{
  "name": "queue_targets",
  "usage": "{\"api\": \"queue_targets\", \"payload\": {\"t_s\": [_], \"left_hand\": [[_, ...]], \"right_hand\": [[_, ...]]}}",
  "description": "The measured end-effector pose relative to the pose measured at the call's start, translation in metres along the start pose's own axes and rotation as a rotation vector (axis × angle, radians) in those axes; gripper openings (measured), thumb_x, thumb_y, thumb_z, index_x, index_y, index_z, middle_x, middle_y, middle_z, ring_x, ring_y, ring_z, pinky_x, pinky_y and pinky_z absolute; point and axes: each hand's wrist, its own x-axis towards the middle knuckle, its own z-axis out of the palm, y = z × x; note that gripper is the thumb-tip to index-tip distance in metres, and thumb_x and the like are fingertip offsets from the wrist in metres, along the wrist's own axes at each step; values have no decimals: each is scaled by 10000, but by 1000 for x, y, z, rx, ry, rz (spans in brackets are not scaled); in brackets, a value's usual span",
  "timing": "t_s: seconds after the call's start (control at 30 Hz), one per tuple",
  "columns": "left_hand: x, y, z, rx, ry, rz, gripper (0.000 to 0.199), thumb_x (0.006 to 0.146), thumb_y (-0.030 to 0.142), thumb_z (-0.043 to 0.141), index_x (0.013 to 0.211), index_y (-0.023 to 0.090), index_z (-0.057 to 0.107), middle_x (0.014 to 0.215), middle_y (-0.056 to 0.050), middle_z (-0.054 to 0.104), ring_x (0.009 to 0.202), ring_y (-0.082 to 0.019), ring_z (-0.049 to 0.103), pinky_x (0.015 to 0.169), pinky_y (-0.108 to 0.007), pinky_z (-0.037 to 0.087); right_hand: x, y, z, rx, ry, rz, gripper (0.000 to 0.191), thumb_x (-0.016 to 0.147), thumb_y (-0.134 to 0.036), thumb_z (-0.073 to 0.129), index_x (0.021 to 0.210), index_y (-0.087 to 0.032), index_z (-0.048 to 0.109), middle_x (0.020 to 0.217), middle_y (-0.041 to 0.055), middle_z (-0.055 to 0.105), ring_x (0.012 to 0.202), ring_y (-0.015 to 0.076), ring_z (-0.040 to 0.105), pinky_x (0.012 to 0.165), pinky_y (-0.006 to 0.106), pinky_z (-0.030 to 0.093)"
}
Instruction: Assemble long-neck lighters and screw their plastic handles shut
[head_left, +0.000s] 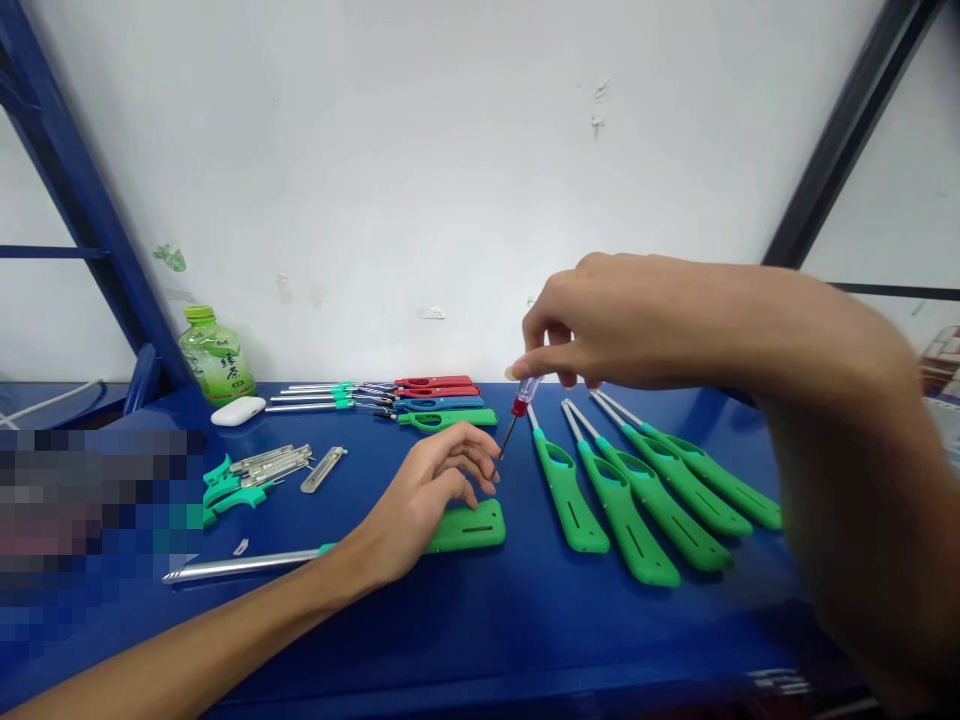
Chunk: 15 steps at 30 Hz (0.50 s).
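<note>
My right hand (570, 325) grips a small screwdriver (519, 405) by its clear and red handle, its shaft slanting down to the left. Close to the screwdriver's tip are the curled fingertips of my left hand (442, 475); anything pinched in them is too small to make out. Under and beside my left hand lies a green long-necked lighter (469, 527), its metal tube pointing left and its middle covered by the hand. To the right, several similar green lighters (626, 525) lie fanned out on the blue table (480, 630).
At the back lie red, blue and green lighter handles (442, 405) with loose tubes. On the left are turquoise triggers (225, 490), clear fuel tanks (274, 462), a single tank (322, 470), a white case (238, 411) and a green tea bottle (217, 355). A wall stands behind.
</note>
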Motion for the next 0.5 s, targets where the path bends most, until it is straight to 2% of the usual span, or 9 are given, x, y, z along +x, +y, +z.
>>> {"api": "queue_targets", "payload": {"t_s": [0.1,0.3,0.4,0.5], "left_hand": [[0,-5,-1,-26,50,45,269,713,172,488,969,191,567,944,-29,614,855,-187,628,697,-305,484],[1,-6,-2,-17,24,68,221,751,192,486,958,186,562,905,-27,606,800,-175,601,662,-298,456],[2,-4,-1,-17,27,88,212,750,217,481,945,184,558,884,-27,596,771,-171,594,637,-292,438],[1,-2,-1,5,23,96,195,754,225,486,927,182,564,857,-24,595,743,-167,586,628,-289,426]], "right_hand": [[-1,2,-2,-40,6,35,294,904,-518,704,898,-244,810,771,46,745,662,209,652,630,330,369],[5,-7,0,-34,11,33,230,891,-422,712,959,-231,821,854,60,766,708,204,656,619,319,361],[11,-17,19,14,-12,-43,143,877,-325,728,915,-220,818,829,51,770,681,186,641,584,300,336],[10,-20,50,128,20,-81,160,909,-342,730,991,-230,810,880,45,792,753,199,678,620,300,360]]}}
